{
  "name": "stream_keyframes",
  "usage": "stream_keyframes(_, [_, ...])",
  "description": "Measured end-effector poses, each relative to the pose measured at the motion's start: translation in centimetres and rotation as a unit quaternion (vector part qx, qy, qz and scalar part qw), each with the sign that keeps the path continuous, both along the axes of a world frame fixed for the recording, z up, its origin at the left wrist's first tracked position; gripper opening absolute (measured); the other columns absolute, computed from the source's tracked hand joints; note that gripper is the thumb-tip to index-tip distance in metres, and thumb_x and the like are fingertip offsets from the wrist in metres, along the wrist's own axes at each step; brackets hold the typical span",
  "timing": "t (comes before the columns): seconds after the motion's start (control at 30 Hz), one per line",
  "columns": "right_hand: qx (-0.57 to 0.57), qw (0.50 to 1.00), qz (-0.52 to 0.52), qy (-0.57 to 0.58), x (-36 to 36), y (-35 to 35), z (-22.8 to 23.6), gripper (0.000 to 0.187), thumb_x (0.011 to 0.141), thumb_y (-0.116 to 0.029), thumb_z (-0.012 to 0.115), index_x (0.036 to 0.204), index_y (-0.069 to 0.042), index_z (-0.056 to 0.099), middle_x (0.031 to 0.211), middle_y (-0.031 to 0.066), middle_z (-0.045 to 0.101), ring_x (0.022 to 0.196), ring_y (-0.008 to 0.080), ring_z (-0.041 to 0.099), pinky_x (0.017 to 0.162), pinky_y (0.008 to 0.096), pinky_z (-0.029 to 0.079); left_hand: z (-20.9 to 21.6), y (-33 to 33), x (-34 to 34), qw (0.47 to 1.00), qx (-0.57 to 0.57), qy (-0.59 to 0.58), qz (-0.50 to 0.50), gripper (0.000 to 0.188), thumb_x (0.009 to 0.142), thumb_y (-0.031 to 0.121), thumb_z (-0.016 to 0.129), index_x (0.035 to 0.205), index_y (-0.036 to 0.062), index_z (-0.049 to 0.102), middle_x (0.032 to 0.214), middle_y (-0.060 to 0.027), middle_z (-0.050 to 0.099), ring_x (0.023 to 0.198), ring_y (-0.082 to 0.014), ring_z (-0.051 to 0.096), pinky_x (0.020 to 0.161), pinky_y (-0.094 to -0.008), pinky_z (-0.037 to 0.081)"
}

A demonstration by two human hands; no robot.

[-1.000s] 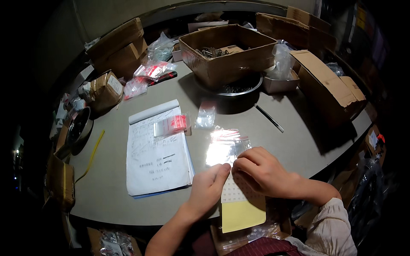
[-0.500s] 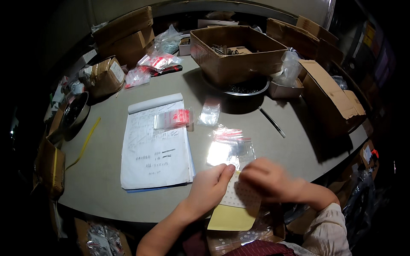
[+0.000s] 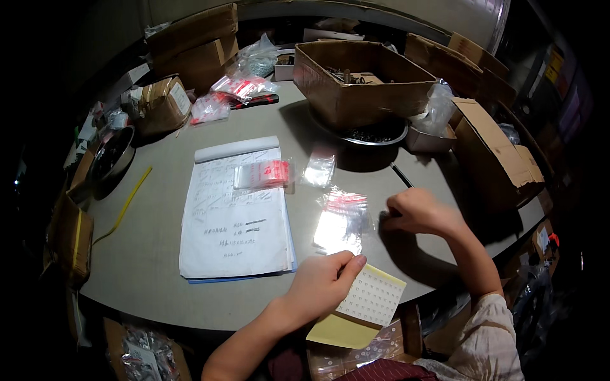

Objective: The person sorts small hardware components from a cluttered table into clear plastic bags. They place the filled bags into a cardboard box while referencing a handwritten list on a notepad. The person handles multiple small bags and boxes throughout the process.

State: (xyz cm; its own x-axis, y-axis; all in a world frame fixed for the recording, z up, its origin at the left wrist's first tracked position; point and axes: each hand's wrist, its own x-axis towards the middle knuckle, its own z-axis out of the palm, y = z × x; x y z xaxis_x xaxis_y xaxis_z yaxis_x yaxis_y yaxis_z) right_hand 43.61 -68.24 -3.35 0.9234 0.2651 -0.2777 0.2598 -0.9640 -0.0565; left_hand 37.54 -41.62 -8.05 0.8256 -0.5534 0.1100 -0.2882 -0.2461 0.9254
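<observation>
A sheet of small printed stickers with a yellow backing is pinched between the thumb and fingers of my left hand, near the table's front edge. My right hand is raised to the right of the clear zip bags, apart from the sheet. Its fingers are curled closed; whatever they may hold is too small or hidden to make out. Just beyond that hand lies a pen, partly covered by it. A small stack of clear bags with red print rests on the paper pad.
A large cardboard box sits on a metal bowl of dark small parts. Another open carton stands at right. Bags with red print, a taped parcel, a second bowl and a yellow strap are at left.
My right hand has moved off the sticker sheet, up and to the right toward the pen. The sheet now shows more fully and is tilted differently in my left hand.
</observation>
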Motion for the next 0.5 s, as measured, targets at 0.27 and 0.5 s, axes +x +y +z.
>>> stream_keyframes(0.27, [0.261,0.962,0.082,0.018,1.5,1.2,0.2,0.028,0.086,-0.015,0.075,0.106,0.002,0.064,0.090,0.0205,0.069,0.085,0.0339,0.070,0.076,0.0442,0.055,-0.6,-0.1,-0.1,1.000,0.009,0.018,0.007,0.042,0.107,0.035,0.058,0.085,-0.0005,0.065,0.063,-0.0197,0.055,0.056,-0.0351,0.053,0.057,-0.0447,0.042])
stream_keyframes(0.5, [0.167,0.959,0.124,-0.191,1.5,2.9,-3.7,0.020,0.083,-0.006,0.071,0.095,0.000,0.057,0.094,0.0193,0.068,0.090,0.0408,0.066,0.076,0.0475,0.052,-0.4,0.0,0.1,1.000,0.010,0.027,-0.002,0.042,0.107,0.035,0.059,0.087,-0.0015,0.065,0.064,-0.0190,0.057,0.056,-0.0331,0.052,0.057,-0.0438,0.042])
